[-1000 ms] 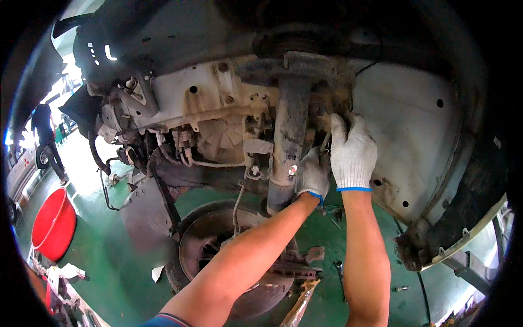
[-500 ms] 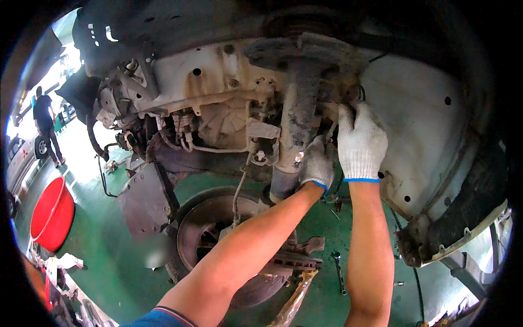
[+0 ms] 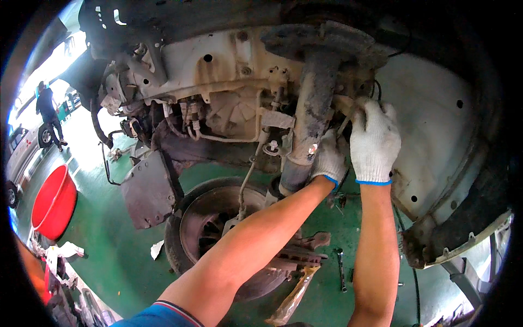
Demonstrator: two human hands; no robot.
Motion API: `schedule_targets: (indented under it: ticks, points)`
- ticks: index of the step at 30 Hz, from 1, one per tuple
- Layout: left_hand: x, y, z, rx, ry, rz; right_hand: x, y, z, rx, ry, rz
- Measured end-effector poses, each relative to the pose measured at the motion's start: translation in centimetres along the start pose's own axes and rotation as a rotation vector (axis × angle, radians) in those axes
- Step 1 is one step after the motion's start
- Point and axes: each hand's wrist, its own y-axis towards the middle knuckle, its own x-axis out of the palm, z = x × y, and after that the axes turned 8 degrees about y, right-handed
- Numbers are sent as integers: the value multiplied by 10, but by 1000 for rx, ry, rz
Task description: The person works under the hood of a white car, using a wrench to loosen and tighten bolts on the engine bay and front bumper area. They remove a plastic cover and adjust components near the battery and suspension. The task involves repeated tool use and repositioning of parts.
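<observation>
Both my hands wear white knit gloves with blue cuffs, and they work behind the rusty, dirty strut (image 3: 311, 103) in a car's wheel well. My left hand (image 3: 329, 158) is closed close against the strut's right side, its fingers partly hidden. Just to its right and higher, my right hand (image 3: 376, 143) has its fingers bent and closed near a brown metal bracket (image 3: 342, 102). What either hand grips is too hidden to make out. A thin link rod (image 3: 248, 182) hangs left of the strut.
Below lies a wheel (image 3: 188, 229) on the green floor (image 3: 131, 272). A wrench (image 3: 341, 270) and a clear plastic-wrapped part (image 3: 294, 300) lie nearby. A red tub (image 3: 54, 201) stands left; a person (image 3: 49, 114) is beyond. The pale inner fender (image 3: 425, 125) borders the right.
The view has shifted, so the strut and both hands appear farther right and slightly higher. My hands stay beside the strut, the right fingers now bent further. The distant person has turned.
</observation>
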Motion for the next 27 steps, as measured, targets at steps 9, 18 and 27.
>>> schedule_targets:
  ticks: [9,18,27]
  points:
    - [11,4,-25,4,69,112,-37,-53,8,345,531,-53]
    - [6,3,-10,-38,-4,106,-92,-433,190,912,-125,-592]
    - [8,7,-2,-72,-17,94,-91,-424,206,817,-245,-608]
